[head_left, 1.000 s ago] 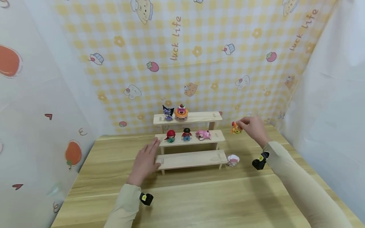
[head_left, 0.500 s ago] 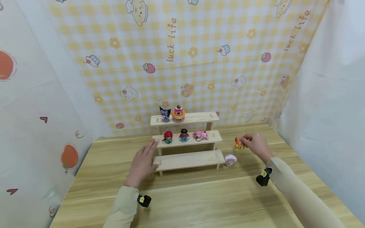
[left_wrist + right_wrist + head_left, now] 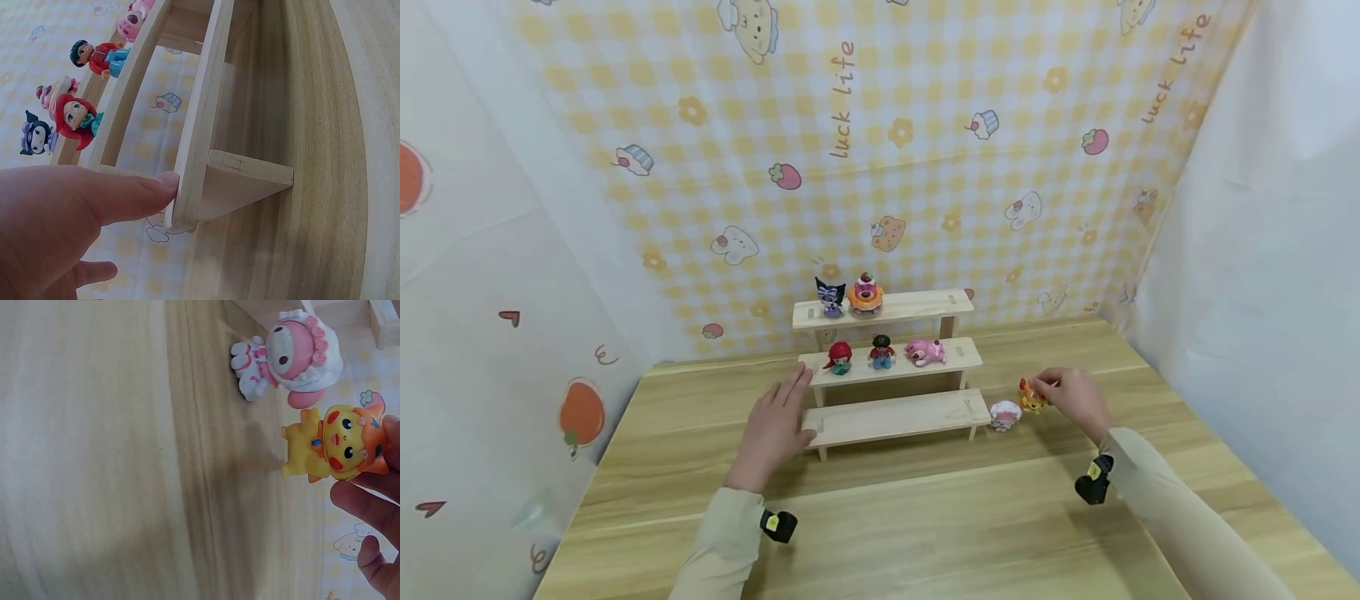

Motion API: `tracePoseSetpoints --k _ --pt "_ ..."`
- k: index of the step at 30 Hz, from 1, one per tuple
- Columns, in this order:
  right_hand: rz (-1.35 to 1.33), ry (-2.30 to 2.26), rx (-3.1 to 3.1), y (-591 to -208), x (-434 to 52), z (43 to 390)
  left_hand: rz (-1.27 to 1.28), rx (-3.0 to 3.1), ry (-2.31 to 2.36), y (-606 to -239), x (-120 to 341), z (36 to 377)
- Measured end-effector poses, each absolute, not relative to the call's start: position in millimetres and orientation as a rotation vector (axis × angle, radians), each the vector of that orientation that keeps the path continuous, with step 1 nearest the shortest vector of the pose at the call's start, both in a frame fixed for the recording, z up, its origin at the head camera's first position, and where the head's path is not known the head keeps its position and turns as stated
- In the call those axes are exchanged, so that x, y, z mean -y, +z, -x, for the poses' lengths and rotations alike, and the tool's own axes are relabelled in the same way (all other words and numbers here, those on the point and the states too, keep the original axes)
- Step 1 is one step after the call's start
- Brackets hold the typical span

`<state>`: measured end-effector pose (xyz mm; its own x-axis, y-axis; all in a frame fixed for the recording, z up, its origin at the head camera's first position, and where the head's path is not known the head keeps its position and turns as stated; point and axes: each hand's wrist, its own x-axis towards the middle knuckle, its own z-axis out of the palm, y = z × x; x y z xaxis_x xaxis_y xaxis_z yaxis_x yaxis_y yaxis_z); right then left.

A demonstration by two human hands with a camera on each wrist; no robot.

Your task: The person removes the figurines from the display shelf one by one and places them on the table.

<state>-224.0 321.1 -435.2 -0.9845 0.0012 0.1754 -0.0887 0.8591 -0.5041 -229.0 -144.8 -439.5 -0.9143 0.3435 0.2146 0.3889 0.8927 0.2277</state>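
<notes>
My right hand pinches a small yellow toy figurine with red cheeks and an orange hood, holding it by the head. It is upright, close over the table, just right of a pink-and-white figurine with a bonnet. My left hand has its fingers extended at the left end of the three-step wooden display stand; its thumb touches the lowest step's edge in the left wrist view. On the middle step are a red-haired figurine, a dark-haired one and a pink bear lying down.
The top step carries a black-and-purple figurine and a bear in an orange ring. Behind the stand hangs a yellow checked cloth. White cloth closes off the right side of the wooden table.
My right hand has brought the yellow figurine down and toward me, from behind the pink-and-white figurine to beside it. The left hand stays at the stand. The head view has shifted slightly.
</notes>
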Motion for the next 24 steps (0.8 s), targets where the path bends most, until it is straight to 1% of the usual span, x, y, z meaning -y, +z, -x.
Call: tracePoseSetpoints --k 17,24 --pt "-0.111 0.757 2.88 -448 -324 224 0.567 2.866 -0.404 -439 147 230" --pt "-0.046 0.787 2.95 -445 -325 222 0.58 2.878 -0.399 -440 146 230"
